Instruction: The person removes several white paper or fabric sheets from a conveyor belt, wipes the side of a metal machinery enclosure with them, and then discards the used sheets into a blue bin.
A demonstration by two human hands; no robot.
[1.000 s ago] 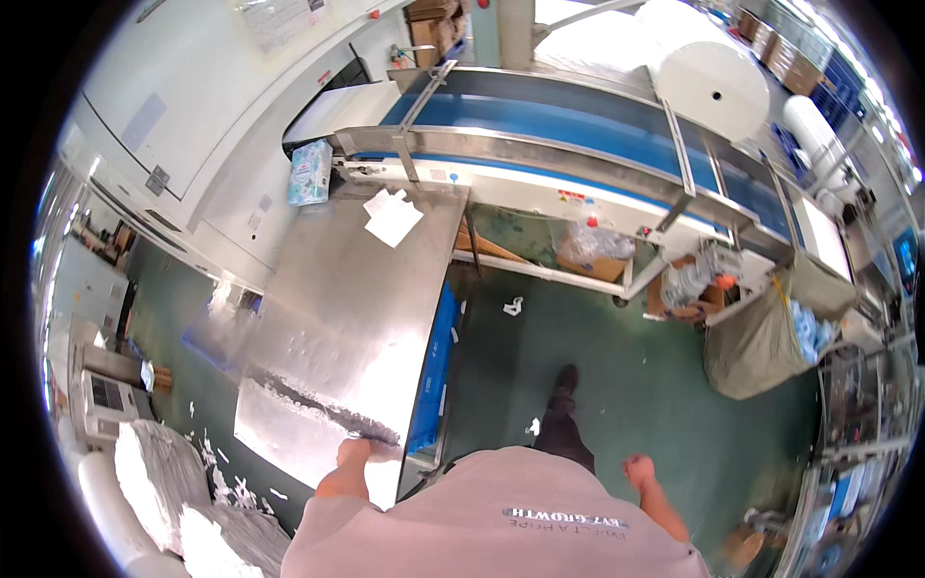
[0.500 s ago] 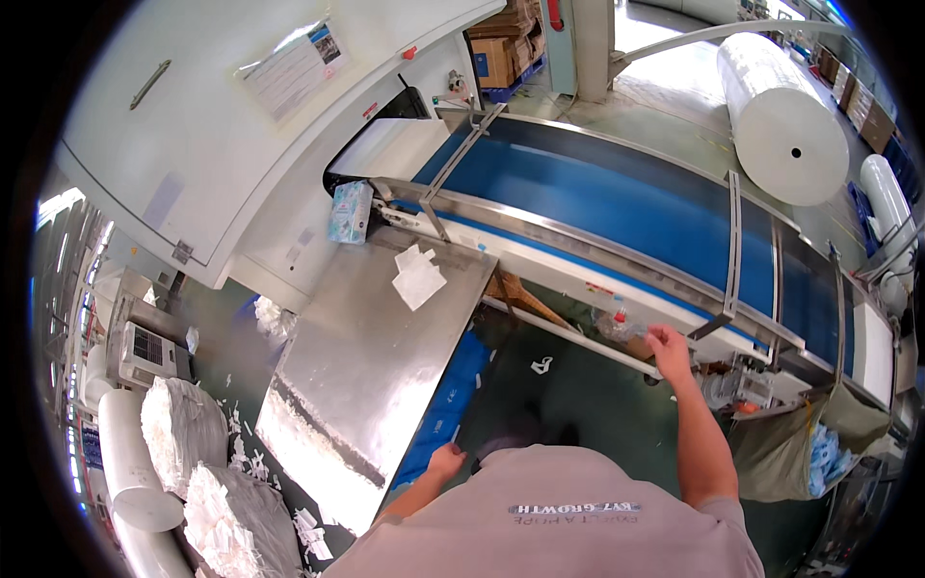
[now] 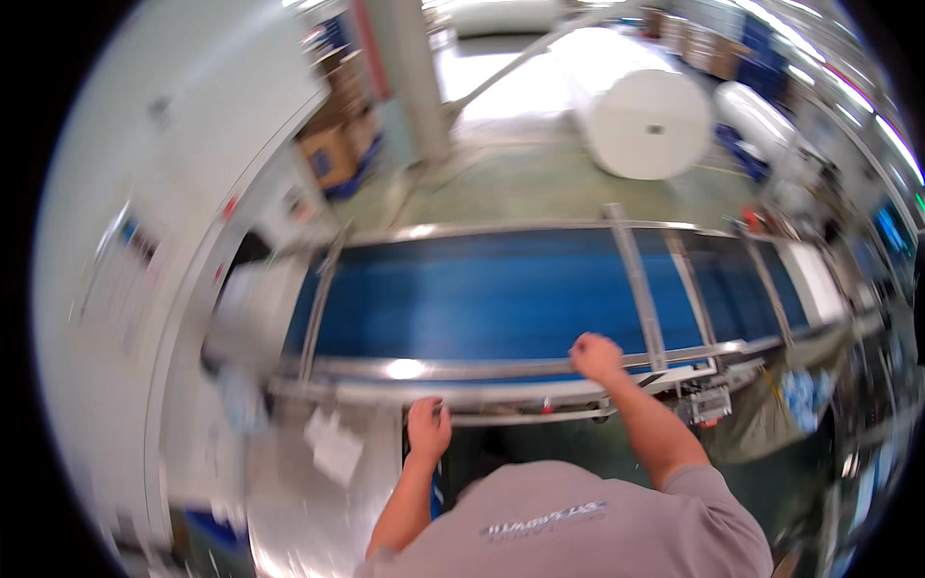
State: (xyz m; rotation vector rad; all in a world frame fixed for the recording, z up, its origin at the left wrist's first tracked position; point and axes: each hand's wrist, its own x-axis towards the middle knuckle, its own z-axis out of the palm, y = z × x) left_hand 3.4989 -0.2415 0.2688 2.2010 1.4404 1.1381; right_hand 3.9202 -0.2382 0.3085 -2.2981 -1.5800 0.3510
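Note:
My right hand (image 3: 597, 357) is over the near metal rail (image 3: 501, 370) of a blue conveyor belt (image 3: 482, 299). Its fingers are curled, and whether they hold anything is hidden. Lower and to the left, my left hand (image 3: 429, 428) is raised just short of the conveyor frame, its thumb apart from loosely bent fingers, with nothing visible in it. A white sheet-like piece (image 3: 334, 447) lies on the metal table (image 3: 299, 511) left of that hand. Beside the table's far edge stands a light blue package (image 3: 243, 397), blurred.
Metal crossbars (image 3: 636, 289) span the belt. A large white machine housing (image 3: 125, 289) rises on the left. Beyond the belt lies a big white roll (image 3: 650, 125), with a pillar (image 3: 409, 87) and cardboard boxes (image 3: 330, 154) farther left. A greenish cloth bag (image 3: 756, 424) hangs at right.
My view has swung right, toward the conveyor. Both hands have come up and forward: the right from below the conveyor's side to its rail, the left from beside the table toward the frame.

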